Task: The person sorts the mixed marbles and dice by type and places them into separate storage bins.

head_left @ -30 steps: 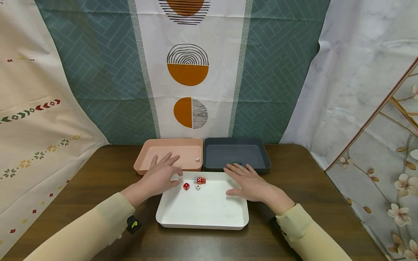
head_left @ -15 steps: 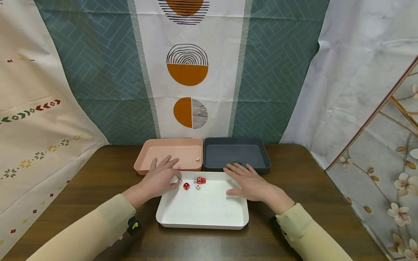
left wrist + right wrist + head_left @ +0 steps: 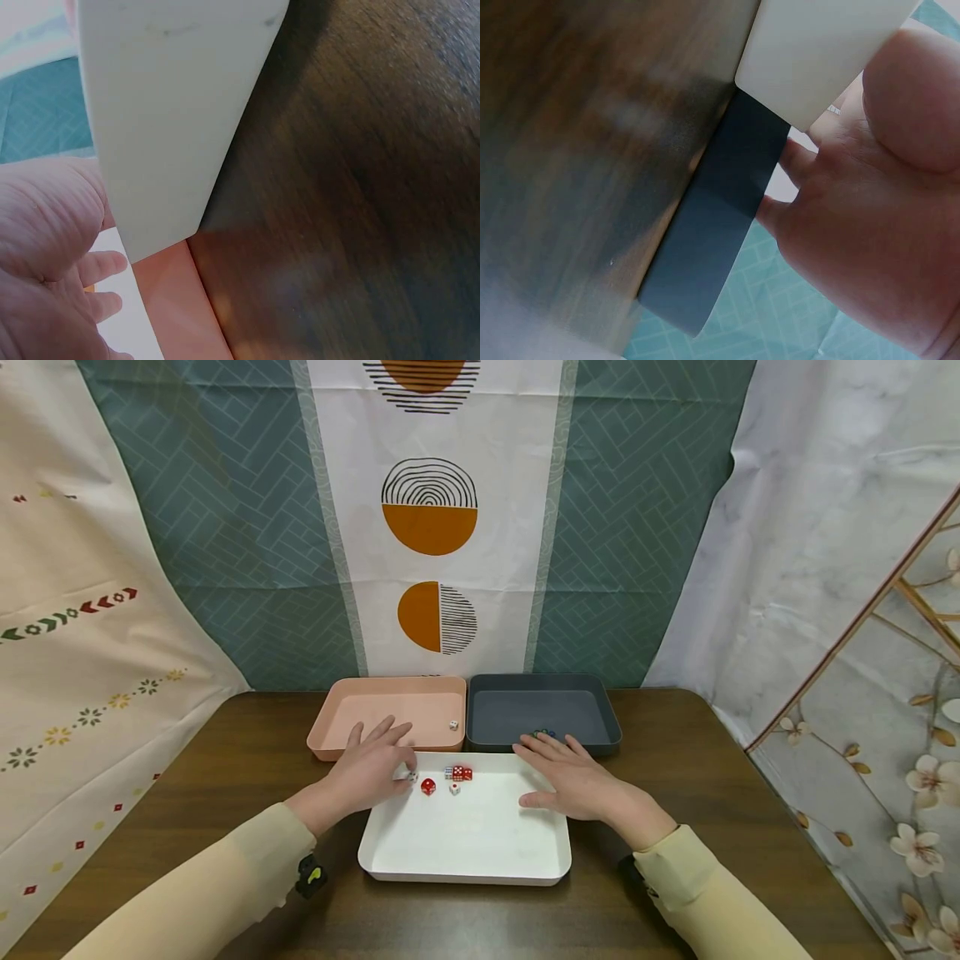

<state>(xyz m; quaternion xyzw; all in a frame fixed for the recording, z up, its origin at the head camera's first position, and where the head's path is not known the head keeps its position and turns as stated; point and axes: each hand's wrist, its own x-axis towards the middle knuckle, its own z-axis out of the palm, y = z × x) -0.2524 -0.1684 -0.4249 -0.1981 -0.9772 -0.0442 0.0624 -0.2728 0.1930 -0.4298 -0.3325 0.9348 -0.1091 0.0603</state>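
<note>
My left hand [image 3: 365,777] is over the back left corner of the white tray [image 3: 465,843], thumb and index finger pinching a small white die [image 3: 413,776]. Just right of it lie a red die [image 3: 428,787], a white die [image 3: 454,789], and a tight row of dice [image 3: 458,773] along the back wall. Fingers spread and fairly straight, my right hand [image 3: 573,785] hovers over the tray's back right corner, holding nothing. In the left wrist view, the tray wall [image 3: 165,127] hides the fingertips of the left hand [image 3: 45,247].
Behind the white tray stand a pink tray [image 3: 397,693] with one white die [image 3: 453,725] and a dark grey tray [image 3: 540,693] with several blue and green dice [image 3: 545,732]. All three trays rest on a brown wooden table [image 3: 255,760]. Patterned cloths [image 3: 630,527] hang behind.
My left thumb and index finger have closed together on the white die at the back left corner. My right hand and the other dice stay where they were.
</note>
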